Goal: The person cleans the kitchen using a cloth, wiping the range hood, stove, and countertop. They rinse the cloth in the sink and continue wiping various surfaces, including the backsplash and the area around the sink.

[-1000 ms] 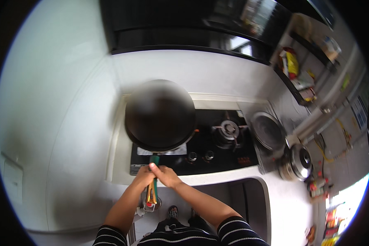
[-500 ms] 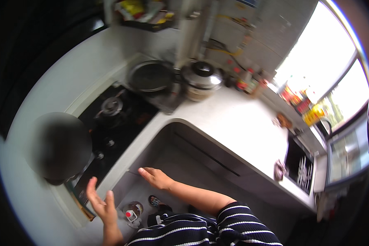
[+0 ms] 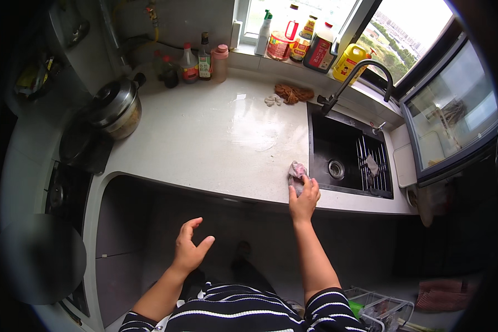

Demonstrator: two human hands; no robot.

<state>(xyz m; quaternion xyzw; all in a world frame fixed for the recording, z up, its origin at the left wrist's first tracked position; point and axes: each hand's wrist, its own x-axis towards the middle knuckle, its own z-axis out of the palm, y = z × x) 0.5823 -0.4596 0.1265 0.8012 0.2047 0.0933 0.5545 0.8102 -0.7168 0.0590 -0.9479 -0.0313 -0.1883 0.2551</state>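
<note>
At the front of the white counter, my right hand (image 3: 305, 202) has its thumb and fingers round the near side of a crumpled grey and pink cloth (image 3: 297, 169). The cloth rests on the counter beside the front left corner of the dark sink (image 3: 337, 191). My left hand (image 3: 189, 246) hovers in the air short of the counter's front edge, its thumb and fingers apart and nothing in it.
A lidded pot (image 3: 119, 110) stands at the counter's left, near the black stove (image 3: 61, 191). Bottles (image 3: 205, 58) line the wall and sill. A brown rag (image 3: 293, 93) lies behind a wet patch. The faucet (image 3: 359, 69) arches over the sink; an open window sash (image 3: 454, 119) juts inward.
My view has swung from the stove to the counter and sink. My right hand has moved from empty air to the cloth; my left hand stays raised and empty.
</note>
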